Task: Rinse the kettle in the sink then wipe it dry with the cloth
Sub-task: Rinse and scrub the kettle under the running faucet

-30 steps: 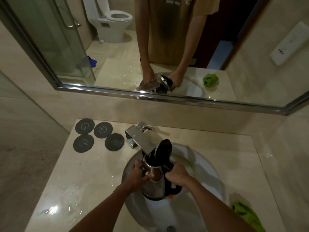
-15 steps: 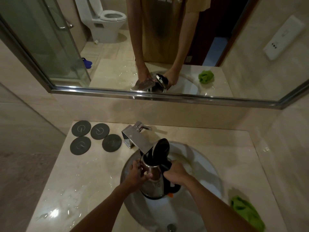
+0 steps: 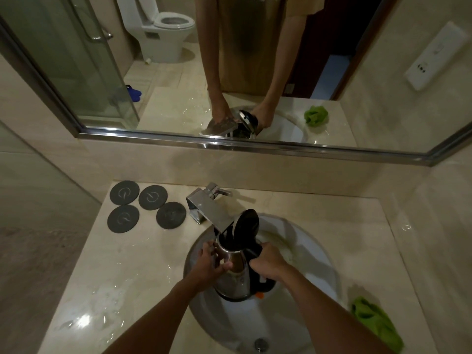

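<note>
A steel kettle (image 3: 236, 279) with a black handle and its black lid flipped open is held over the round white sink (image 3: 316, 254), its mouth right under the flat chrome faucet (image 3: 212, 209) spout. My right hand (image 3: 268, 261) grips the black handle. My left hand (image 3: 210, 264) clasps the steel body near the rim. No running water is discernible. A crumpled green cloth (image 3: 375, 323) lies on the counter to the right of the sink.
Several dark round coasters (image 3: 145, 209) lie on the beige stone counter (image 3: 122, 277) left of the faucet. Water puddles shine on the counter's left front. The sink drain (image 3: 260, 344) is near the front. A wall mirror above reflects a person, a toilet and a shower door.
The view shifted slightly. The kettle and both hands stay almost where they were, under the faucet spout.
</note>
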`<state>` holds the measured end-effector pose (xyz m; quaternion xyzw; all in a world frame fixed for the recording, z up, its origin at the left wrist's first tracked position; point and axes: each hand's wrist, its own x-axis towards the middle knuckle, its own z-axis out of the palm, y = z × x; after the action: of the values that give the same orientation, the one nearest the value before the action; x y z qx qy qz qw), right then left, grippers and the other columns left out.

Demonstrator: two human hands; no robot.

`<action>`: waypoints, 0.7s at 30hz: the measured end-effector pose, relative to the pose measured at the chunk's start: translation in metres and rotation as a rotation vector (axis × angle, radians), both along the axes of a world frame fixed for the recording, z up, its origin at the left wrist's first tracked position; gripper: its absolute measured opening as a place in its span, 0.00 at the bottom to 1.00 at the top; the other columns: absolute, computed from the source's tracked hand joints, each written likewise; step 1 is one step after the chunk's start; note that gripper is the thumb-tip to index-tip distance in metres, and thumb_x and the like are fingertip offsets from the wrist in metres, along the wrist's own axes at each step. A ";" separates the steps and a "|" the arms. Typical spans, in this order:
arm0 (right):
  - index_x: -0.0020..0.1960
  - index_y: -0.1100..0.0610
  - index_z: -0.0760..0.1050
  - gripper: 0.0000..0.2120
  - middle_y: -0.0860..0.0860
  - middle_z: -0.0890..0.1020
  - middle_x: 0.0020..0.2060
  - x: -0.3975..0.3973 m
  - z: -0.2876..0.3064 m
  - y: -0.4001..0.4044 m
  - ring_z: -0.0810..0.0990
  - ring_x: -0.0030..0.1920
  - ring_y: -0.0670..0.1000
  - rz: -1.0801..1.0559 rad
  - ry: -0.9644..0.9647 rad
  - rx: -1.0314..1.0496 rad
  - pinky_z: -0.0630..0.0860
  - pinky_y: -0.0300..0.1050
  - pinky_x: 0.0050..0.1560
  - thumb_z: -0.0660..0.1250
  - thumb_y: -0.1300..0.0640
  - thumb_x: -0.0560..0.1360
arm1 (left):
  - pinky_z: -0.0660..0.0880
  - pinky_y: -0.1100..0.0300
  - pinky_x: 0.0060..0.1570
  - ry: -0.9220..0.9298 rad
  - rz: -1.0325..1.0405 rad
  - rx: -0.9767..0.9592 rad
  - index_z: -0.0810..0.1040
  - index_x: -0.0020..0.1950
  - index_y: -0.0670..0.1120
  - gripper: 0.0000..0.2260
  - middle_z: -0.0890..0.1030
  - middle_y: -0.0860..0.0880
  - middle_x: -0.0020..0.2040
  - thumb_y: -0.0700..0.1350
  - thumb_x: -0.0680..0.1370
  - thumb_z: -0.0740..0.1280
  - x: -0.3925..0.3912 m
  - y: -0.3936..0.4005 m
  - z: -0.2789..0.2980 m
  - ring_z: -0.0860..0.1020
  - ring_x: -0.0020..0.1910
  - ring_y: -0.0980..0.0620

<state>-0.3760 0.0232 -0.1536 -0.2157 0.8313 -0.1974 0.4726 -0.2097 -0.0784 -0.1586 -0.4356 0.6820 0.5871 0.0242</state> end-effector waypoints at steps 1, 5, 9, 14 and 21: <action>0.51 0.54 0.77 0.13 0.53 0.82 0.42 0.000 0.000 0.000 0.83 0.42 0.53 0.002 -0.002 0.001 0.77 0.43 0.36 0.70 0.56 0.67 | 0.65 0.65 0.58 0.000 0.000 -0.008 0.55 0.73 0.43 0.36 0.60 0.42 0.72 0.46 0.72 0.73 0.000 0.000 0.000 0.65 0.69 0.45; 0.50 0.53 0.76 0.11 0.53 0.82 0.41 0.000 -0.001 0.000 0.82 0.41 0.52 0.000 0.002 -0.009 0.76 0.43 0.37 0.70 0.57 0.68 | 0.66 0.70 0.54 0.009 -0.003 0.011 0.55 0.73 0.42 0.36 0.59 0.41 0.73 0.43 0.73 0.72 -0.001 0.000 0.001 0.66 0.68 0.48; 0.49 0.54 0.76 0.10 0.53 0.82 0.40 0.000 -0.001 0.000 0.82 0.39 0.52 0.003 0.000 -0.006 0.74 0.41 0.34 0.70 0.58 0.68 | 0.66 0.67 0.55 0.007 -0.003 0.004 0.55 0.73 0.44 0.36 0.60 0.41 0.73 0.45 0.73 0.73 0.000 0.000 0.001 0.66 0.69 0.46; 0.47 0.53 0.76 0.09 0.52 0.82 0.40 -0.001 -0.003 0.000 0.82 0.39 0.52 0.007 0.008 -0.014 0.73 0.41 0.34 0.69 0.57 0.67 | 0.66 0.62 0.57 -0.009 0.017 0.000 0.55 0.74 0.45 0.37 0.60 0.41 0.73 0.46 0.72 0.73 -0.001 0.000 0.002 0.65 0.70 0.43; 0.52 0.54 0.78 0.14 0.52 0.83 0.43 -0.001 -0.007 0.006 0.83 0.43 0.52 0.004 0.005 -0.026 0.76 0.41 0.35 0.70 0.56 0.66 | 0.69 0.76 0.47 -0.011 -0.004 -0.012 0.58 0.71 0.42 0.33 0.65 0.47 0.66 0.43 0.72 0.73 -0.001 0.002 0.006 0.67 0.63 0.51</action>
<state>-0.3775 0.0290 -0.1601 -0.2239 0.8294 -0.2070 0.4681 -0.2110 -0.0759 -0.1522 -0.4374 0.6864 0.5804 0.0267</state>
